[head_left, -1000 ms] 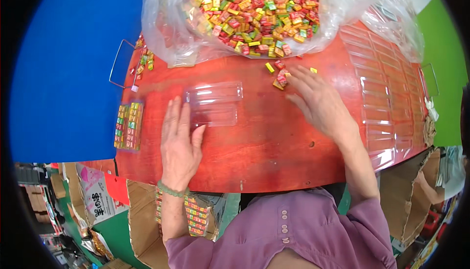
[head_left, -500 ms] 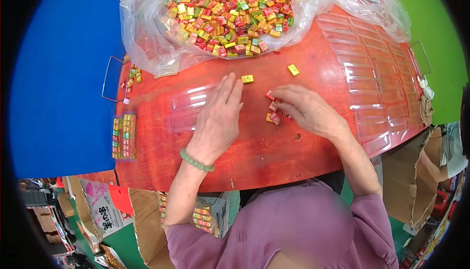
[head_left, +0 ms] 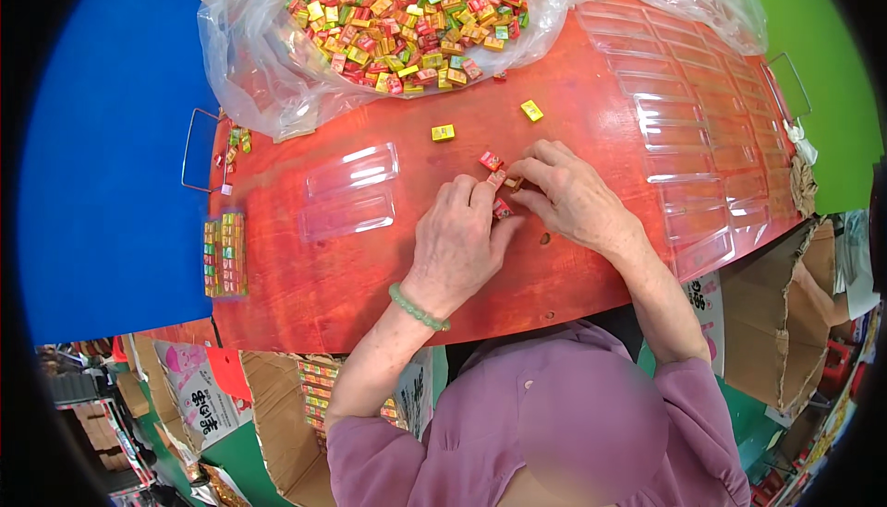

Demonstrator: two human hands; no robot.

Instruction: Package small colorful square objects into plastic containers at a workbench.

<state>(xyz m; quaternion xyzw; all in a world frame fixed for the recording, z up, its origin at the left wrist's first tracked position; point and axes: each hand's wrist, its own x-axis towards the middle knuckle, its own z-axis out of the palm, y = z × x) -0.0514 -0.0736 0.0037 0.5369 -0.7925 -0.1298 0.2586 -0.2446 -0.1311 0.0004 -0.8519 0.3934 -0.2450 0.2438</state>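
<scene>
The left hand lies palm-down on the red table, fingertips bunched over small wrapped candies (a grip I cannot confirm). The right hand curls loosely beside them, touching them. An empty clear tray lies left; a candy-filled bag sits beyond.

This looks like a small packing workshop: a big clear bag of candies, stacks of clear plastic trays on a red worktop, and cardboard boxes around.
</scene>
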